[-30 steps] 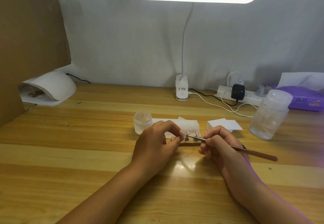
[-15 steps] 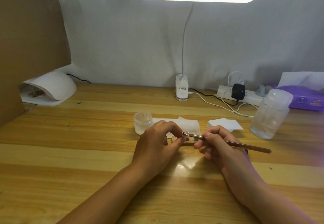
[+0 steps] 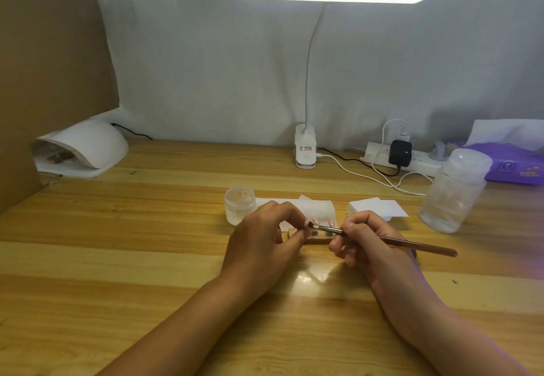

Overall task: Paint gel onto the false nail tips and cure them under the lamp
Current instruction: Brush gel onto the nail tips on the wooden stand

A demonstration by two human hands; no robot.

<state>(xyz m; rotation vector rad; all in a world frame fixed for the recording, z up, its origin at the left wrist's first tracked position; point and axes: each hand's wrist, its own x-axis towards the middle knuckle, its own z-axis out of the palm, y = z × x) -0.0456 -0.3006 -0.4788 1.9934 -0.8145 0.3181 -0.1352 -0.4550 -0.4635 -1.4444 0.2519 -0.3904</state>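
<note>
The right grip (image 3: 371, 243), clamped on a thin brown brush (image 3: 418, 245), paints pink false nail tips (image 3: 329, 222).
My left grip (image 3: 262, 243) pinches their wooden stand (image 3: 316, 238), likely steadying it.

Thin brush (image 3: 412, 245) slanted across pink nail tips (image 3: 331, 222)

We work at a pale wooden table (image 3: 117, 258) of long planks. At its far left sits the white domed curing lamp (image 3: 88, 143), and along the back edge we see the desk lamp's base (image 3: 305, 152), a white power strip (image 3: 421, 165) with a black plug and trailing cords, and a purple tissue pack (image 3: 518, 169). Nearer the middle we find a small clear jar (image 3: 240, 205) just beside flat white wipes (image 3: 319, 206), a stack of white pads (image 3: 378, 208), a frosted plastic bottle (image 3: 453, 193) to the right, and in front of the wipes a wooden strip (image 3: 319, 240) carrying false nail tips (image 3: 330, 222).
</note>
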